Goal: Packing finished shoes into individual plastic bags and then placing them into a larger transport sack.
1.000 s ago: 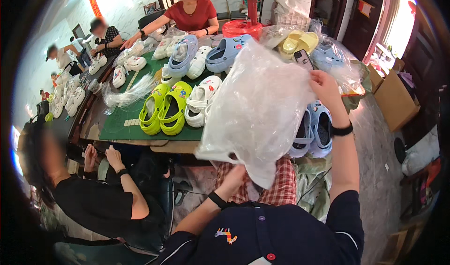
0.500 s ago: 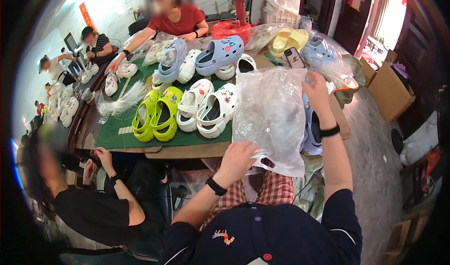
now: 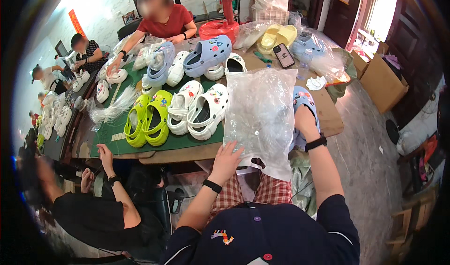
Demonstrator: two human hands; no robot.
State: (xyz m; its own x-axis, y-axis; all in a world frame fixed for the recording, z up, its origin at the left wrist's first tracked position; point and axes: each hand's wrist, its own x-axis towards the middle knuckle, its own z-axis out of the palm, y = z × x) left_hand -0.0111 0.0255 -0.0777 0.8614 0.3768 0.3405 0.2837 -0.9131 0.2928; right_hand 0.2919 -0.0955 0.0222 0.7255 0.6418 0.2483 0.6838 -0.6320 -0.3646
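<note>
A clear plastic bag (image 3: 259, 110) with a cut-out handle lies flat at the table's front edge and hangs over it slightly. The fingers of my left hand (image 3: 227, 162) are spread on its lower left corner. At the bag's right side, my right hand (image 3: 307, 123) grips a light blue clog (image 3: 303, 95) with charms, its fingertips hidden in the shoe's opening. To the left of the bag stand white clogs (image 3: 207, 112) and lime green clogs (image 3: 157, 117), both with charms. Behind them, another blue clog (image 3: 208, 56) rests on white ones.
A phone (image 3: 284, 55), yellow slippers (image 3: 276, 37), a bottle (image 3: 304, 61) and bagged blue clogs (image 3: 311, 44) lie at the back right. A crumpled white paper (image 3: 316, 83) is nearer. Co-workers sit across and at my left. A cardboard box (image 3: 382, 84) stands on the floor.
My right hand has come down from beside the bag's upper right corner onto the blue clog. The left hand stays at the bag's lower edge, its fingers now flatter. The view has shifted slightly.
</note>
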